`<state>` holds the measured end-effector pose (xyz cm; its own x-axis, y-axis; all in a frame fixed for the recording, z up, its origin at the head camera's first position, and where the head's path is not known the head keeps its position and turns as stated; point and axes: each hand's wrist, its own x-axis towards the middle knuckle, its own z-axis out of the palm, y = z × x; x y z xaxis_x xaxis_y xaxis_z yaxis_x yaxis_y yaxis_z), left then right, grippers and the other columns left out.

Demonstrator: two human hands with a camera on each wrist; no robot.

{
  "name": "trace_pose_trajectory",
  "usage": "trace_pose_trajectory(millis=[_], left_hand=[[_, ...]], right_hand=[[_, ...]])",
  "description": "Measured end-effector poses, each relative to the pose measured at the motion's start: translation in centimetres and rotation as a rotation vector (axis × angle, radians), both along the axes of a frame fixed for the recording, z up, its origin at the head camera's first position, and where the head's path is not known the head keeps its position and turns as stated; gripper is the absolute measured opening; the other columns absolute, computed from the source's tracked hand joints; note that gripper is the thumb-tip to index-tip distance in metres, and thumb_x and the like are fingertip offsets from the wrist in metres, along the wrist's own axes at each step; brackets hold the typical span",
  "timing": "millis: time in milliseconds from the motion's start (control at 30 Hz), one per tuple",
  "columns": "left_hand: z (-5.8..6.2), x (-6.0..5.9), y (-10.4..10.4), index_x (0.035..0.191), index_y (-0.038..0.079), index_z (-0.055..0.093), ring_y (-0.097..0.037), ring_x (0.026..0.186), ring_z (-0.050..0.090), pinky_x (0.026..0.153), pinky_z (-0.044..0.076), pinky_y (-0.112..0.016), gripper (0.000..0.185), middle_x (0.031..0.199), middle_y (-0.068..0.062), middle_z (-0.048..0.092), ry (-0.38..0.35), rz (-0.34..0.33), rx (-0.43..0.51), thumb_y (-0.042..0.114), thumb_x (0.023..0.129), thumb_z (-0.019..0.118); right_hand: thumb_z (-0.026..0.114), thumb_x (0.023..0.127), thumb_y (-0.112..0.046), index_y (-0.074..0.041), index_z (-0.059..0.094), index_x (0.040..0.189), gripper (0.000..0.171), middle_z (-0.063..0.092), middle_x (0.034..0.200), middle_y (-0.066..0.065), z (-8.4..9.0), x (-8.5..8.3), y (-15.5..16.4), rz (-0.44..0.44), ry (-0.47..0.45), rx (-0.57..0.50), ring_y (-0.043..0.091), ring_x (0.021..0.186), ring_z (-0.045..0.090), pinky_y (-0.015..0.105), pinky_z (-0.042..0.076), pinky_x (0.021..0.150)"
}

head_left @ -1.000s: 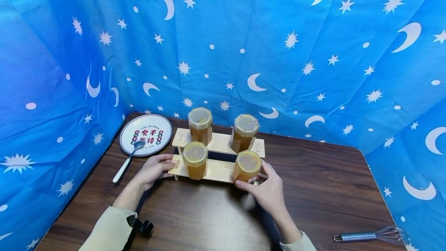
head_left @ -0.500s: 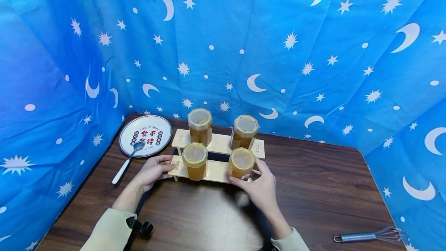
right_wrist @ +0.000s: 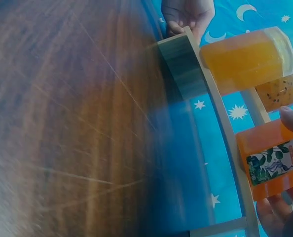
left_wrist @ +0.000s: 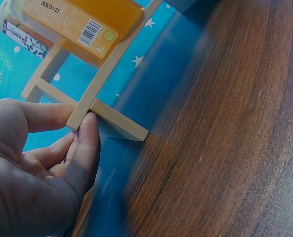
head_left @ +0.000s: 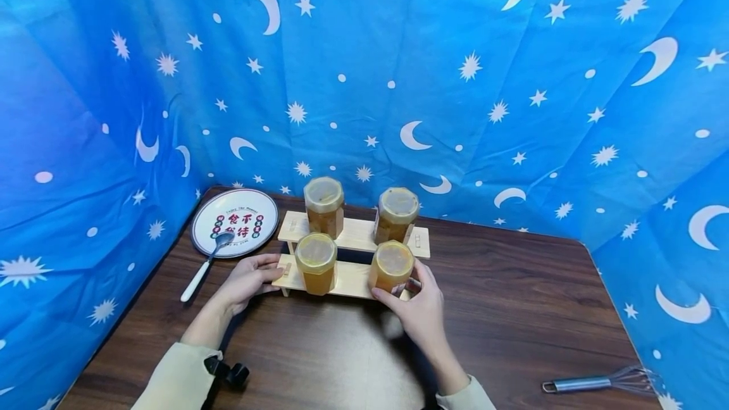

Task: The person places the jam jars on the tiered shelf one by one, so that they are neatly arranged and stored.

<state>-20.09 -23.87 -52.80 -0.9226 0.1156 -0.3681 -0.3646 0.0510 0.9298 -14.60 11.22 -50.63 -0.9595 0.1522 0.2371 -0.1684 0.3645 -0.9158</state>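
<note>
A two-tier wooden rack (head_left: pixel 352 278) stands on the table, a pair of jars on each tier. My left hand (head_left: pixel 246 283) pinches the left end of the lower board (left_wrist: pixel 94 94) between thumb and fingers. My right hand (head_left: pixel 420 312) holds the front right jar (head_left: pixel 392 266), an orange jar with a pale lid; its printed label (right_wrist: pixel 274 163) shows in the right wrist view. That jar is upright on the lower board. To its left stands the front left jar (head_left: pixel 316 264). Behind are the back left jar (head_left: pixel 324 207) and the back right jar (head_left: pixel 397 215).
A white plate (head_left: pixel 205 223) with red lettering lies left of the rack. Resting on its rim is a spoon (head_left: pixel 196 278) with a white handle. A whisk (head_left: pixel 581 385) lies at the table's right front. Blue star-patterned cloth (head_left: pixel 364 49) hangs behind.
My right hand has shifted the front right jar a little to the left along the lower board, mostly in the first half second. My left hand keeps its hold on the rack.
</note>
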Motion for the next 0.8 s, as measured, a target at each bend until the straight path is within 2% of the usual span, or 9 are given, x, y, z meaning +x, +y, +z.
trace_pose_trajectory(millis=[133,333,600,800], left_hand=[[-0.1,-0.1,0.1,0.15,-0.01,0.041,-0.016,0.098,0.067,0.079,0.06,-0.029,0.058,0.138,-0.025,0.055,0.005,-0.008,-0.008,0.008,0.101,0.065],[-0.2,-0.2,0.0,0.15,-0.011,0.041,-0.017,0.097,0.068,0.079,0.06,-0.029,0.058,0.137,-0.025,0.056,0.009,-0.014,-0.008,0.009,0.101,0.065],[-0.4,-0.3,-0.5,0.152,-0.008,0.04,-0.017,0.102,0.068,0.085,0.059,-0.03,0.061,0.143,-0.026,0.052,-0.009,-0.004,0.029,0.012,0.101,0.067],[-0.3,-0.2,-0.8,0.154,-0.007,0.038,-0.018,0.107,0.067,0.089,0.058,-0.032,0.063,0.148,-0.027,0.048,-0.021,-0.008,0.027,0.013,0.102,0.067]], right_hand=[[0.1,0.069,-0.022,-0.017,0.064,0.137,0.078,0.064,0.13,-0.001,-0.4,0.3,0.0,0.0,0.022,-0.051,0.017,0.115,0.062,0.036,0.056,0.095],[0.098,0.07,-0.011,-0.015,0.066,0.136,0.073,0.065,0.126,0.001,-0.9,0.6,0.3,0.013,0.06,-0.128,0.019,0.112,0.065,0.029,0.057,0.091],[0.095,0.074,-0.009,-0.016,0.068,0.132,0.065,0.069,0.12,0.0,-1.4,0.9,1.3,0.049,0.098,-0.137,0.017,0.11,0.065,0.032,0.058,0.091],[0.092,0.077,-0.002,-0.01,0.069,0.127,0.055,0.073,0.112,0.005,-1.6,1.0,2.5,0.064,0.113,-0.16,0.027,0.104,0.069,0.032,0.058,0.088]])
